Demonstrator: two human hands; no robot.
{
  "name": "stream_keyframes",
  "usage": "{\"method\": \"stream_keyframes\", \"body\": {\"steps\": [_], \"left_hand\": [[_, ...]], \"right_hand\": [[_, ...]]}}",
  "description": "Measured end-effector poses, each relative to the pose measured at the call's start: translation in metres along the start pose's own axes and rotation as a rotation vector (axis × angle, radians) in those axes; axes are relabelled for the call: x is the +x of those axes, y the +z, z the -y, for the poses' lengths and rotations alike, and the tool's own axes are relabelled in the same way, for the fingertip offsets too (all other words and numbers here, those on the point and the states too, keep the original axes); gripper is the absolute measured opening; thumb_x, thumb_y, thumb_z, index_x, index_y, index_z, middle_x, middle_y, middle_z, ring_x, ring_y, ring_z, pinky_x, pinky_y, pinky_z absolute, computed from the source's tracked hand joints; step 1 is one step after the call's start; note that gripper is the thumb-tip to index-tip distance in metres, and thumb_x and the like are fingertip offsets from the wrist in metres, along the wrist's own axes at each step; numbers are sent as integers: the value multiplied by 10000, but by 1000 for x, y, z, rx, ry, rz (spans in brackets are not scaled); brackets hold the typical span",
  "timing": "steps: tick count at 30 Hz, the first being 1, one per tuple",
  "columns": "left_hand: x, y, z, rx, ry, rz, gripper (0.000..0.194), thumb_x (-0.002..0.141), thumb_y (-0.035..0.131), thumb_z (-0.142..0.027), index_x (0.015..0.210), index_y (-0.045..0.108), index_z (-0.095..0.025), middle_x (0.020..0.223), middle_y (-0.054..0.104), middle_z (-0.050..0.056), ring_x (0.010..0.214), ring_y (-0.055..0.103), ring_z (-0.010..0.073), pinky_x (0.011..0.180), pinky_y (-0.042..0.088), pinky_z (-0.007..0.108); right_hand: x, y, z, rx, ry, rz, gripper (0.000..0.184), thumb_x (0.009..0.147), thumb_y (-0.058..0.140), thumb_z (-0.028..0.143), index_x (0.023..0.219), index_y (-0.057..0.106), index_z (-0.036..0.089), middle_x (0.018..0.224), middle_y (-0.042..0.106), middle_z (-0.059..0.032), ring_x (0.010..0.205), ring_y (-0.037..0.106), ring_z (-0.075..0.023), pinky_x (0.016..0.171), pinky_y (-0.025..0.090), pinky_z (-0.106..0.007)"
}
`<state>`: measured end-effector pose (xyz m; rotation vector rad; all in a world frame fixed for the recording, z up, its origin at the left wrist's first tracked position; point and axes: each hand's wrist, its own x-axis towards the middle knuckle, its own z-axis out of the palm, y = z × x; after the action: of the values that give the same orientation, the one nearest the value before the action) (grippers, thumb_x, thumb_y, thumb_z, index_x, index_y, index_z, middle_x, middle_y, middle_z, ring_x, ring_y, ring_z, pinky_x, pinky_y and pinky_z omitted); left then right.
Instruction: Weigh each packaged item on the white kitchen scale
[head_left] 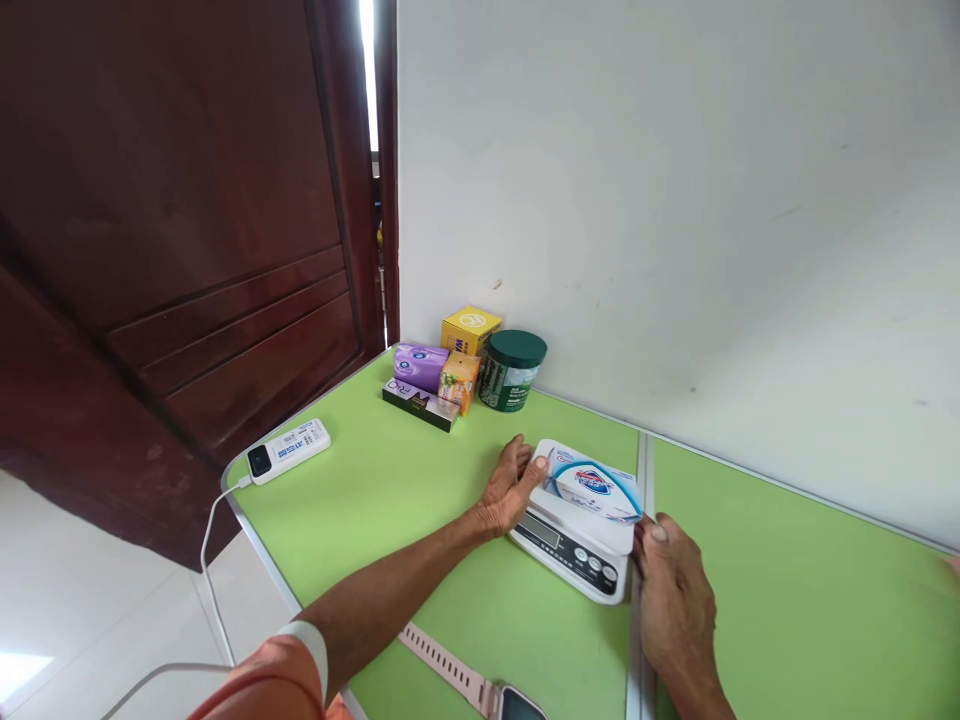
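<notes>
Two hands (510,490), one scale (574,545), one soap box (596,490)

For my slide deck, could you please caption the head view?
Both hands, left hand and right hand, steady a white kitchen scale bearing a soap box on a green table.

My green worktop (390,500) stands in a corner, against a plain white wall (675,200). A dark wooden door (187,230) is on my left, daylight showing at its edge, above pale floor tiles (67,620).
</notes>
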<state>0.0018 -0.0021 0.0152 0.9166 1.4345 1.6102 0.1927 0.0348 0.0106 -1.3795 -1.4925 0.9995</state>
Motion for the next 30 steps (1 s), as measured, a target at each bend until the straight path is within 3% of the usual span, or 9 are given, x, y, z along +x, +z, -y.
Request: {"method": "stream_keyframes", "body": {"steps": [9, 15, 22, 30], "left_hand": [[0, -2, 1, 17, 6, 10, 1033, 981, 622, -801, 1741, 374, -145, 1776, 477, 261, 1675, 466, 393, 1423, 326, 551], [1, -2, 3, 6, 8, 5, 1035, 985, 625, -794, 1737, 371, -130, 1775, 476, 267, 1680, 460, 391, 1424, 324, 548], [0, -3, 0, 30, 7, 11, 996, 1008, 604, -765, 1738, 368, -130, 1779, 469, 268, 1676, 466, 388, 1424, 323, 551], [0, -2, 0, 14, 3, -15, 987, 984, 633, -792, 1718, 420, -167, 1749, 519, 249, 1661, 485, 399, 1415, 337, 571]], "right_hand": [[0, 2, -8, 25, -16, -25, 987, 894, 476, 969, 1452, 671, 179, 1628, 605, -192, 1519, 504, -469, 1290, 374, -613], [0, 4, -10, 55, -28, -35, 1019, 872, 496, 996, 1450, 677, 176, 1524, 666, -180, 1482, 510, -463, 1284, 372, -602], [-4, 3, -1, 50, 9, -19, 1133, 826, 478, 1048, 1469, 668, 135, 1648, 593, -239, 1522, 519, -470, 1300, 365, -607], [-3, 2, -4, 50, 11, -20, 1084, 831, 493, 1035, 1452, 669, 164, 1633, 611, -207, 1514, 520, -480, 1299, 381, -612]]}}
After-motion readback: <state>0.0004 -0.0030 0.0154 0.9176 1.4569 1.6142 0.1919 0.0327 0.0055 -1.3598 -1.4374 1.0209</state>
